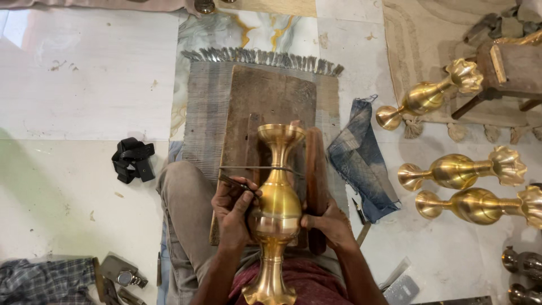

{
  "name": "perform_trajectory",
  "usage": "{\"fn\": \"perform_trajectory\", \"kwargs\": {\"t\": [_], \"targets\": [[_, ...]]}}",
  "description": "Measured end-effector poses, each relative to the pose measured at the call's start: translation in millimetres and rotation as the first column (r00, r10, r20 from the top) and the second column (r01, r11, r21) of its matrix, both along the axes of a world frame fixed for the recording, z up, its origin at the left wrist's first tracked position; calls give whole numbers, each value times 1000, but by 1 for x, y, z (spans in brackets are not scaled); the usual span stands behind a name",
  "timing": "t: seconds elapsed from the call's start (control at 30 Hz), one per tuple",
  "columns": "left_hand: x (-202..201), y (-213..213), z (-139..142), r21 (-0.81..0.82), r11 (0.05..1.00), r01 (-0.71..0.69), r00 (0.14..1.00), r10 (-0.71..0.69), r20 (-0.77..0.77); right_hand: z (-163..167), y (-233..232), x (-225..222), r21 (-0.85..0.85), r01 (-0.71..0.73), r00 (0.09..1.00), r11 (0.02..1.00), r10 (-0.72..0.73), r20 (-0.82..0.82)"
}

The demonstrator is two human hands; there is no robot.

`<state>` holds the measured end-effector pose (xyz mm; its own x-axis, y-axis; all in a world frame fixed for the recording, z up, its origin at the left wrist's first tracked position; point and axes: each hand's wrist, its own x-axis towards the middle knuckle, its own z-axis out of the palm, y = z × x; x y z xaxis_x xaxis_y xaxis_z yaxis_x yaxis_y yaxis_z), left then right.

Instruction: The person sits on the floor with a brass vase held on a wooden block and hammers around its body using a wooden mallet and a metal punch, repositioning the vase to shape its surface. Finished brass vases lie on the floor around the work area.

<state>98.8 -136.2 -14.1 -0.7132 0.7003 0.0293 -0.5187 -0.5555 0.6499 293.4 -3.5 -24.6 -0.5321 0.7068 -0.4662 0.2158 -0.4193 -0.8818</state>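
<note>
- A brass vase (pixel 276 203) lies on its side on a wooden board (pixel 265 101) set over a fringed mat (pixel 206 96) on the floor, near the floor's lower middle edge, against the person's lap.
- Its long axis runs straight away from the person: fluted mouth close to the body, round foot pointing to the far edge of the board.
- The left hand (pixel 234 209) sits on the vase's left flank, fingers closed narrowly on a thin dark tool (pixel 237 183) whose tip meets the vase's neck.
- The right hand (pixel 327 223) presses flat against the belly's right side, fingers half open, steadying it; it grips nothing else.
- Both hands touch the vase; the left is the nearer to the neck.
- A blue cloth (pixel 358 152) lies just right of the board; three more brass vases (pixel 457 169) lie towards the floor's right edge.
</note>
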Motion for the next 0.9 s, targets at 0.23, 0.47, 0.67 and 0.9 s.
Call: {"fn": "perform_trajectory", "kwargs": {"t": [0.23,0.47,0.67,0.9], "targets": [[-4,5,45,-94,995,46,982,-63,-179,-7,-11,-16,47,12,999,999,-14,44],[-59,70,64,-364,931,36,788,-250,-563,-7,-24,-10,-86,152,967,985,-130,221],[-97,147,66,-246,964,-102,127,-233,-964,-19,-30,13,208,217,932,954,-265,246],[-102,134,73,-286,958,-17,-243,-281,-928,-19,-25,27,406,120,918,906,-257,302]]}}
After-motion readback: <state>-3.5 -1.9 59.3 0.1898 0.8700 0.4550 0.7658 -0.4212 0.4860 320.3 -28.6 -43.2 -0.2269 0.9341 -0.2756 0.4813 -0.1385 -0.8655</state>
